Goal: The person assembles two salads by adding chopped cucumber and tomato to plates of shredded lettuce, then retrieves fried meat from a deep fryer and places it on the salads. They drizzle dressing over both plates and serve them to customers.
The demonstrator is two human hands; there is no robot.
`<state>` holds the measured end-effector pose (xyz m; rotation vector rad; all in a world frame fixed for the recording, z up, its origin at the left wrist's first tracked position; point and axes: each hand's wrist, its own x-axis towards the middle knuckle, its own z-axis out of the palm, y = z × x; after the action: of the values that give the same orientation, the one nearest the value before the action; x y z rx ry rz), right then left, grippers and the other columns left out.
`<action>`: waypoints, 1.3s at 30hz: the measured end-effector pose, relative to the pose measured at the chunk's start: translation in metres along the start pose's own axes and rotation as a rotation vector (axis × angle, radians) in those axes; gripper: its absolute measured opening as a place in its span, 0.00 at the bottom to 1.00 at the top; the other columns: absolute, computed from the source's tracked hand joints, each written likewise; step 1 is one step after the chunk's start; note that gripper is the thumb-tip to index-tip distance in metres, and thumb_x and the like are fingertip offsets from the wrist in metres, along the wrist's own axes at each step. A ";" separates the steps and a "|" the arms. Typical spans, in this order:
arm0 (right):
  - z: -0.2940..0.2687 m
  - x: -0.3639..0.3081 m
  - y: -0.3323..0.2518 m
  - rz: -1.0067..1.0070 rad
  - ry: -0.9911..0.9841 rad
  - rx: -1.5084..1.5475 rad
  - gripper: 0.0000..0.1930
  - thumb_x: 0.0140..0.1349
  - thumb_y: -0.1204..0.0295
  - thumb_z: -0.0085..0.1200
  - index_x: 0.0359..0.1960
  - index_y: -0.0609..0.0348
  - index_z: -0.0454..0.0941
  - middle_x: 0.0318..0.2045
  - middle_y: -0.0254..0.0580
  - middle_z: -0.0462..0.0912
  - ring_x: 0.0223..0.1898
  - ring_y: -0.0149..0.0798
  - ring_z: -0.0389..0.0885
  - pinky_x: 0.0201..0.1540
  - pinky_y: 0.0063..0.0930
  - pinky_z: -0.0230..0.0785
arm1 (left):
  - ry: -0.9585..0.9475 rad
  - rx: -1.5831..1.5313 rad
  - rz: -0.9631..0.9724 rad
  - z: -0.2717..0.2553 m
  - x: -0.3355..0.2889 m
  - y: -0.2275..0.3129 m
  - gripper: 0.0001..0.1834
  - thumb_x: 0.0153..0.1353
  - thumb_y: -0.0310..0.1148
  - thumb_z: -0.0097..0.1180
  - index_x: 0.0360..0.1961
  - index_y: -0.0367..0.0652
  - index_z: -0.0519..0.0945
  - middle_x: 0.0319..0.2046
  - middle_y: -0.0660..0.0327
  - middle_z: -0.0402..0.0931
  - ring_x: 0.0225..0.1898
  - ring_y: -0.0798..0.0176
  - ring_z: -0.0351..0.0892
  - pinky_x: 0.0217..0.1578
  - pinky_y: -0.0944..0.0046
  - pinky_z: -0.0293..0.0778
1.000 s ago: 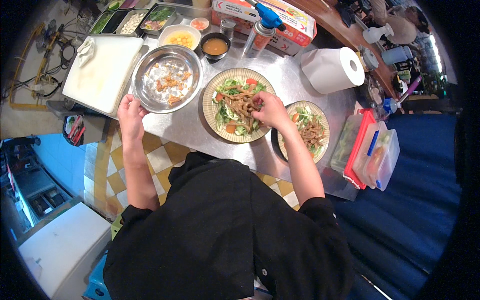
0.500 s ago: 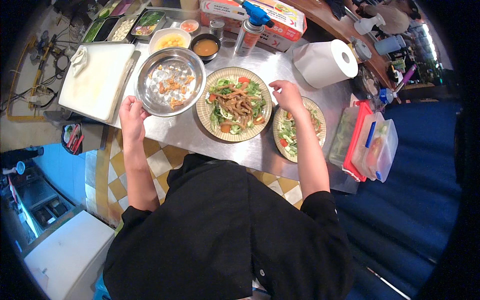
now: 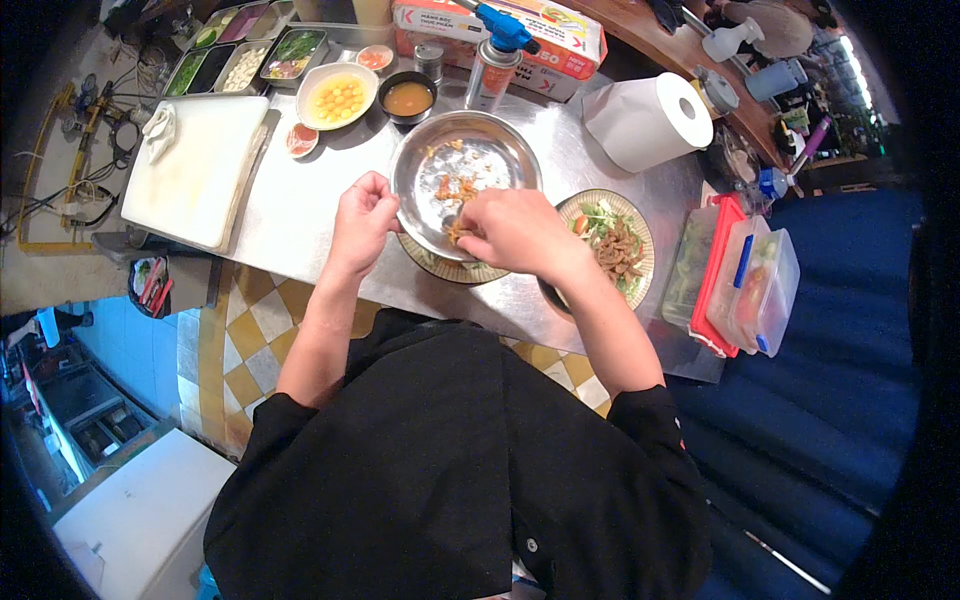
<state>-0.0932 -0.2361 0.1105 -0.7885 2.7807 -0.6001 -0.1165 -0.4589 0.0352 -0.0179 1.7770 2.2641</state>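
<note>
My left hand [image 3: 363, 222] grips the left rim of a round stainless steel bowl [image 3: 508, 150], fingers closed on its edge. Orange-brown food bits [image 3: 458, 187] lie scattered in the bowl. My right hand [image 3: 520, 232] reaches over the bowl's near side, its fingers pinched around some of these bits; the fingertips are partly hidden. Under the bowl, a ribbed cream plate [image 3: 462, 271] shows only its near rim, and the salad on it is covered. Beside my right forearm, a second ribbed plate [image 3: 648, 228] carries salad with brown strips [image 3: 617, 250].
A white cutting board [image 3: 195, 180] with a folded cloth lies at left. Toward the back stand a bowl of egg yolks [image 3: 338, 98], a black sauce bowl [image 3: 407, 98], a blow torch [image 3: 495, 65] and a paper roll [image 3: 645, 125]. Lidded plastic boxes [image 3: 735, 280] line the right edge.
The steel bowl has moved right, over the large salad plate, with my left hand on its rim. My right hand has gone from above the smaller plate into the bowl, closing on food bits.
</note>
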 end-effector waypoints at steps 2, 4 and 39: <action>0.002 -0.004 0.000 0.034 -0.016 -0.057 0.08 0.52 0.66 0.55 0.27 0.58 0.79 0.29 0.46 0.82 0.34 0.49 0.82 0.35 0.43 0.74 | -0.032 0.029 0.004 0.010 0.001 0.001 0.05 0.59 0.21 0.49 0.28 0.41 0.69 0.23 0.69 0.70 0.23 0.77 0.70 0.24 0.74 0.72; -0.003 -0.009 0.001 0.060 0.022 -0.042 0.09 0.53 0.67 0.55 0.26 0.60 0.79 0.28 0.47 0.82 0.33 0.50 0.82 0.34 0.45 0.74 | -0.062 0.051 -0.001 0.018 0.000 0.006 0.04 0.59 0.21 0.49 0.28 0.41 0.69 0.23 0.69 0.70 0.22 0.77 0.70 0.24 0.74 0.71; -0.022 -0.102 0.047 0.663 0.654 -0.031 0.07 0.53 0.68 0.56 0.29 0.56 0.82 0.25 0.44 0.84 0.25 0.46 0.84 0.30 0.36 0.75 | -0.038 0.018 -0.057 0.028 0.001 -0.005 0.04 0.63 0.22 0.48 0.32 0.44 0.70 0.26 0.69 0.71 0.23 0.77 0.71 0.26 0.74 0.74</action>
<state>-0.0357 -0.1377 0.1171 0.4338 3.3284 -0.7679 -0.1123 -0.4304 0.0372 -0.0220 1.7547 2.1949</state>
